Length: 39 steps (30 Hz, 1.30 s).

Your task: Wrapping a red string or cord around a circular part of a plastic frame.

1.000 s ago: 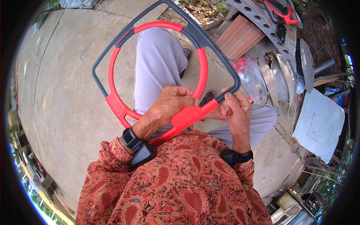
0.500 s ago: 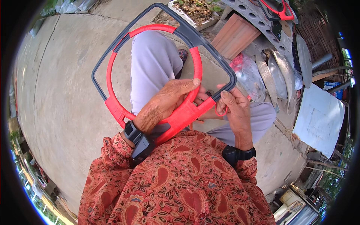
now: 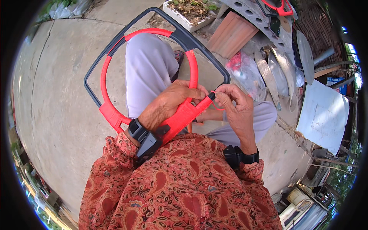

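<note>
A black plastic frame (image 3: 181, 37), squarish outside with a round inner ring, lies tilted across my lap. Red cord wrapping (image 3: 186, 116) covers its near bar and much of the ring; the far corner and outer sides are bare black. My left hand (image 3: 168, 100) is closed round the frame where the ring meets the near bar, its fingers partly hidden behind. Just right of it, my right hand (image 3: 239, 109) pinches a thin red cord (image 3: 218, 109) at the end of the wrapped bar. The cord runs over the bare black corner and loops below the fingertips.
A second red-and-black frame (image 3: 283, 9) rests at the top right on a perforated grey slab (image 3: 255, 14). Nearby are a ribbed terracotta block (image 3: 233, 35), a planter (image 3: 188, 21), a clear plastic bag (image 3: 247, 74) and a white board (image 3: 324, 117). Concrete floor (image 3: 57, 96) spreads left.
My right hand has risen and moved left toward the bar, drawing the red cord over its edge. My left hand's fingertips have moved closer to the cord. The frame has shifted slightly left in view.
</note>
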### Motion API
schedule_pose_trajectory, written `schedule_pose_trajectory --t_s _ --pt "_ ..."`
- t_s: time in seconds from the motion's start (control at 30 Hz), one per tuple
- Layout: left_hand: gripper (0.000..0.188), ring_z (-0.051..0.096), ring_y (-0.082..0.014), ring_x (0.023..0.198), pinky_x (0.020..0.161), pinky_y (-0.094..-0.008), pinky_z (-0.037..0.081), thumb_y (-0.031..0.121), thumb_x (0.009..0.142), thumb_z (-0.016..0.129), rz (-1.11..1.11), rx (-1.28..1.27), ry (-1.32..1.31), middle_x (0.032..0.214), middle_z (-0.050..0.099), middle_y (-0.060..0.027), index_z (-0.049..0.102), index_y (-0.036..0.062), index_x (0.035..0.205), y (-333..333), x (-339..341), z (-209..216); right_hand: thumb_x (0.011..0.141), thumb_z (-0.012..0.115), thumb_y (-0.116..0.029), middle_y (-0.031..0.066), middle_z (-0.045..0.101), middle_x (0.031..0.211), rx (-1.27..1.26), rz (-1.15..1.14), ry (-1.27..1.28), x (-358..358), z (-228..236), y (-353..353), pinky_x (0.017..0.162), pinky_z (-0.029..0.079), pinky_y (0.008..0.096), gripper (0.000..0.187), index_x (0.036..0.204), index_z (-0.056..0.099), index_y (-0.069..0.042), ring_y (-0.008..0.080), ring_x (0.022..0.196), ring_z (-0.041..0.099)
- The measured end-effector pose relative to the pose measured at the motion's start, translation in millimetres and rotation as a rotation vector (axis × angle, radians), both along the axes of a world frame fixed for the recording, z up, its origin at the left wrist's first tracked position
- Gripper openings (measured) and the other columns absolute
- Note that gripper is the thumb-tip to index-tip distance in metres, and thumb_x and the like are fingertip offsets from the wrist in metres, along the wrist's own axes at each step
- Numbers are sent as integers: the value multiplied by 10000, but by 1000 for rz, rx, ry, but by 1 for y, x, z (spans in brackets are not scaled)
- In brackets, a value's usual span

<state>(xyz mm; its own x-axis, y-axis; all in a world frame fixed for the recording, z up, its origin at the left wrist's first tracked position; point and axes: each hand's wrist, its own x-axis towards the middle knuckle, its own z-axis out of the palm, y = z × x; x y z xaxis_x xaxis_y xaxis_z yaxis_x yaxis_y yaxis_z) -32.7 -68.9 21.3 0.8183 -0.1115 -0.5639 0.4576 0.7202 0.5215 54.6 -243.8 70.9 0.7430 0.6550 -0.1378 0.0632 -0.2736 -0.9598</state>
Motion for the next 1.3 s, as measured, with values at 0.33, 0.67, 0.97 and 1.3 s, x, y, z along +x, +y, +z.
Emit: schedule_pose_trajectory --t_s 0.33,0.67,0.97,1.3 --pt "215 677 -189 728 662 -336 599 3 813 696 62 -12 29 866 677 -119 607 -40 1004 -1 11 -7 892 601 -46 9 551 665 -125 172 -5 19 -5 17 540 385 240 72 917 574 15 52 624 458" --pt "113 627 -176 589 506 -303 546 8 822 689 117 47 92 764 657 -112 615 -37 895 -2 15 2 858 629 -28 31 619 803 -64 149 -86 17 7 -3 697 449 258 61 910 640 1 84 785 557" --pt "149 585 -131 563 529 -270 506 26 799 712 59 184 96 706 637 -69 609 6 905 -2 18 15 831 644 5 84 617 866 -101 16 -530 -10 -18 -16 721 460 291 90 915 674 -5 201 784 560" --pt "159 610 -186 576 532 -311 535 -23 742 679 -75 203 94 715 634 -119 607 -65 877 5 19 19 923 607 -32 -18 598 898 335 -105 242 -15 -41 0 705 439 205 96 964 657 38 32 800 510"
